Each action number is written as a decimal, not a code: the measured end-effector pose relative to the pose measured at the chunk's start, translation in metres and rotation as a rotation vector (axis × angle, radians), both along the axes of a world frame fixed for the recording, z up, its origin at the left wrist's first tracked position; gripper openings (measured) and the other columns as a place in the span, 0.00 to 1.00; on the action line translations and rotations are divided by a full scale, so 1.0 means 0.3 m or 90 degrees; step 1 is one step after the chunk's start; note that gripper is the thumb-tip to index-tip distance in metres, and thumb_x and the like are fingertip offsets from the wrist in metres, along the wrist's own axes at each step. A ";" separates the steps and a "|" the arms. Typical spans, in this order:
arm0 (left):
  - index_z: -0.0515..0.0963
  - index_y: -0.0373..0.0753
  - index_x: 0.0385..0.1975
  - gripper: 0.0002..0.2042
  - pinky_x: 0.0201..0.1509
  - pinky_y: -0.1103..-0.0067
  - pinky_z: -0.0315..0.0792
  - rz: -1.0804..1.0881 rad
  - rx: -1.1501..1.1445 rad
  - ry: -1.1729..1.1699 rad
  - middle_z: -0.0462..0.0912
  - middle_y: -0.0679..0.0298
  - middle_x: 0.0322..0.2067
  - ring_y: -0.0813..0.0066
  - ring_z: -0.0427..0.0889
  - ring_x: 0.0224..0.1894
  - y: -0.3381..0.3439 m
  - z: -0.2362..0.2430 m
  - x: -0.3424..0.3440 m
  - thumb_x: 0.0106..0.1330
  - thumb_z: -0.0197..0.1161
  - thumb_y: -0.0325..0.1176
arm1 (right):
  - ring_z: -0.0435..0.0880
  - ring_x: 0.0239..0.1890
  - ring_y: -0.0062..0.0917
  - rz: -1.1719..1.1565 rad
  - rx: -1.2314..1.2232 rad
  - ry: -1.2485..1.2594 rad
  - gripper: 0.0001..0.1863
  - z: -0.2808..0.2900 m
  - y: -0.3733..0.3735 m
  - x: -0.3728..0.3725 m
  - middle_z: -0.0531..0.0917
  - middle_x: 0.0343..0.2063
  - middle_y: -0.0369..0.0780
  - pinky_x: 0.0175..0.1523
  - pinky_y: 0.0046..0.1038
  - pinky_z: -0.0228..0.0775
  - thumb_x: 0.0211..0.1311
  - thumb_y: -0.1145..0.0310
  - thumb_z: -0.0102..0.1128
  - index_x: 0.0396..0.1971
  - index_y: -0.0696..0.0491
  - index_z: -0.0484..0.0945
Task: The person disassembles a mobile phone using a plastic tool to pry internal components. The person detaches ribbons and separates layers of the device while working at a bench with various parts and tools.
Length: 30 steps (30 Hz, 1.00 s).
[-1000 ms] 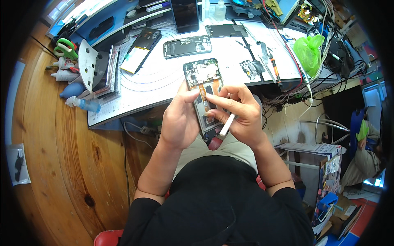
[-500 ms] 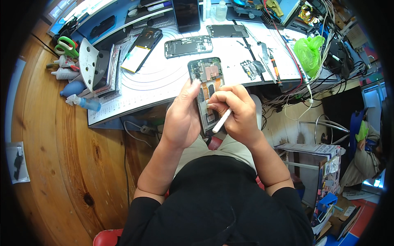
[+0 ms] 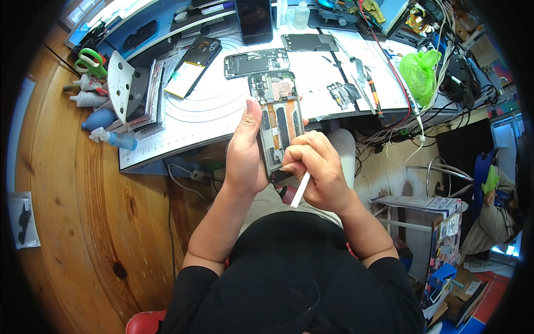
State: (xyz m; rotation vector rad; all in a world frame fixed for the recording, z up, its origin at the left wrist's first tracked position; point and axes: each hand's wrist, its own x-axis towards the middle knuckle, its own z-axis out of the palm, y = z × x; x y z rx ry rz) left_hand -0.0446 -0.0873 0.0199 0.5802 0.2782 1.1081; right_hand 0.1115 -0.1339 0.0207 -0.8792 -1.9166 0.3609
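Opened phone, held over the lap at the near edge of the bench.
The opened phone is grasped along its left side by the left grip, thumb laid at the rim; the white stick is clasped in the right grip, fingertips placed at the phone's lower end. Beyond, a second phone body, a dark panel and an orange-handled screwdriver are laid out on the bench.

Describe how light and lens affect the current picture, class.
Head view: glare whitens areas of the work mat; floorboards bow near the dark rim; the black shirt shows little detail; the smallest parts of the opened phone are hard to distinguish.
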 end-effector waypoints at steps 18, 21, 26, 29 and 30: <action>0.71 0.32 0.62 0.28 0.59 0.73 0.77 0.026 -0.027 0.035 0.80 0.54 0.53 0.70 0.82 0.52 -0.026 0.027 0.031 0.84 0.36 0.52 | 0.83 0.37 0.35 0.012 -0.033 0.103 0.15 0.033 0.023 -0.002 0.84 0.36 0.42 0.42 0.32 0.77 0.54 0.80 0.71 0.43 0.57 0.85; 0.71 0.32 0.61 0.28 0.58 0.74 0.77 0.030 -0.038 0.041 0.81 0.55 0.53 0.71 0.82 0.52 -0.030 0.032 0.033 0.83 0.37 0.52 | 0.82 0.36 0.32 0.036 -0.009 0.081 0.16 0.028 0.025 0.009 0.83 0.35 0.40 0.40 0.31 0.76 0.52 0.79 0.72 0.43 0.57 0.86; 0.71 0.32 0.61 0.28 0.57 0.74 0.78 0.019 -0.044 0.057 0.81 0.54 0.53 0.70 0.83 0.51 -0.028 0.029 0.039 0.83 0.37 0.52 | 0.80 0.32 0.29 0.011 0.079 0.038 0.10 -0.019 0.052 0.010 0.83 0.33 0.39 0.37 0.29 0.74 0.53 0.79 0.72 0.36 0.57 0.84; 0.71 0.31 0.61 0.29 0.56 0.74 0.79 0.005 -0.061 0.047 0.82 0.53 0.52 0.69 0.84 0.51 -0.028 0.032 0.036 0.83 0.36 0.52 | 0.79 0.32 0.30 0.001 0.093 0.017 0.07 -0.011 0.045 0.007 0.82 0.33 0.39 0.37 0.30 0.73 0.55 0.80 0.70 0.33 0.57 0.82; 0.71 0.31 0.61 0.29 0.55 0.73 0.80 0.002 -0.064 0.044 0.82 0.52 0.52 0.68 0.84 0.50 -0.023 0.034 0.032 0.83 0.35 0.52 | 0.79 0.32 0.30 0.003 0.095 0.010 0.06 -0.009 0.041 0.008 0.82 0.33 0.40 0.37 0.30 0.73 0.55 0.80 0.69 0.32 0.58 0.81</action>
